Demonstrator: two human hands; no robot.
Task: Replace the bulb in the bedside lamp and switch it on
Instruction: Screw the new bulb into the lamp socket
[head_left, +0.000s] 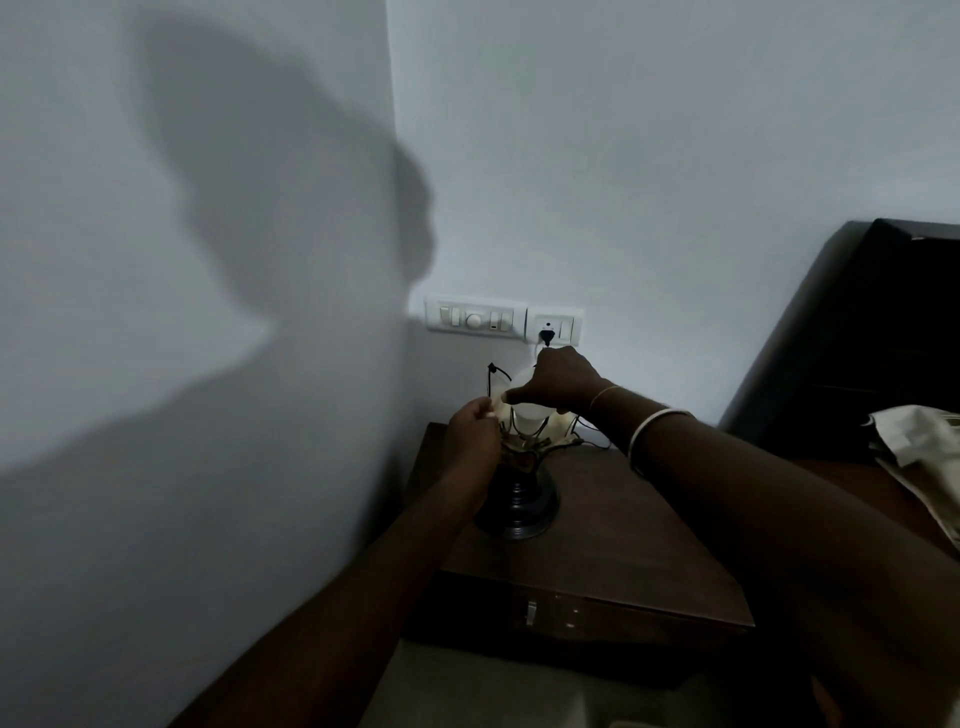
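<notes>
I have both hands on the lamp (519, 483), which stands at the back left of the dark wooden surface (613, 545), near the corner of the walls. My right hand (563, 384) is cupped over the top of the white bulb (530, 413), fingers curled down around it, so I take it that I am turning it in its holder; whether it is going in or coming out I cannot tell from here. My left hand (472, 431) is closed on the pale edge of the shade (493, 410) at the lamp's left side, steadying it. The bulb sits low inside the wire frame and it is dark, with no glow at all. The black plug (546, 336) is in the wall socket (555, 326) just above my right hand, so the cord looks connected already. The room is dim and I see no second bulb on the surface, which makes me think this may be the new one. What is left, as I judge it: finish seating the bulb, let go, then press the switch
</notes>
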